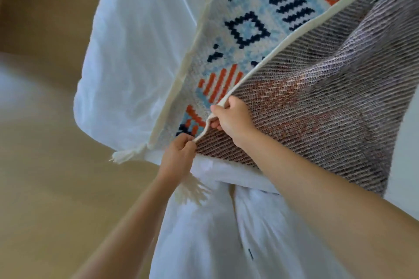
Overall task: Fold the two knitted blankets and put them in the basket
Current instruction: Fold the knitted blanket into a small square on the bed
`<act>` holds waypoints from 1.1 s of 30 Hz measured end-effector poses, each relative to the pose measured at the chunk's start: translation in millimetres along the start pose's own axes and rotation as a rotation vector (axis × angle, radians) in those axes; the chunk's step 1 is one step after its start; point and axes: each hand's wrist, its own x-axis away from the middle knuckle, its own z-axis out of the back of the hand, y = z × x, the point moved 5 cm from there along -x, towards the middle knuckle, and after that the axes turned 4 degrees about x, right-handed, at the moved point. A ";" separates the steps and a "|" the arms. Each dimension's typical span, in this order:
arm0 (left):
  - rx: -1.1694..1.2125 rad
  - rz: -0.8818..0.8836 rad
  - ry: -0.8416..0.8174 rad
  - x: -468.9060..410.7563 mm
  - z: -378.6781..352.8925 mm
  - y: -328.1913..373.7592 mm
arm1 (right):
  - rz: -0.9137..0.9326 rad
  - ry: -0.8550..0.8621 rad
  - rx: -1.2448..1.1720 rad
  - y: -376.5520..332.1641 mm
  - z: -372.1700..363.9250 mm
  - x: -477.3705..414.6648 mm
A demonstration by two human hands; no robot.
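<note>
A knitted blanket [247, 27] with a pattern of orange, navy and light blue lies on a white bed. Its right half is lifted and turned over, so the grey-brown striped underside [328, 88] shows. My left hand [179, 154] pinches the cream edge at the near corner, and a cream tassel [192, 190] hangs under that hand. My right hand [231, 118] grips the same cream edge a little further up. A second blanket and a basket are not in view.
The white bedding [140, 52] covers the bed and bunches in folds near me [226, 233]. Another tassel [123, 156] lies at the bed's near left edge. Tan floor [45, 165] runs along the left side.
</note>
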 end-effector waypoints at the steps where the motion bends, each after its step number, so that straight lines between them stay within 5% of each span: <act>1: -0.079 -0.033 0.025 0.0 12.3 -6.6 | 0.000 -0.021 0.025 -3.6 -13.2 0.4; 8: -0.408 0.016 0.227 -25.8 95.8 -62.9 | 0.004 -0.154 0.080 -20.6 -96.3 0.6; 18: -0.309 -0.100 0.319 -43.4 88.1 -70.4 | 0.041 -0.038 0.120 -33.1 -116.6 -24.4; 26: -0.594 -0.059 0.199 -50.4 76.5 -74.9 | 0.015 -0.119 0.442 -14.2 -119.5 -30.4; 33: -0.454 0.014 0.092 -21.7 106.2 -90.3 | -0.034 -0.185 0.513 -9.1 -137.0 -17.4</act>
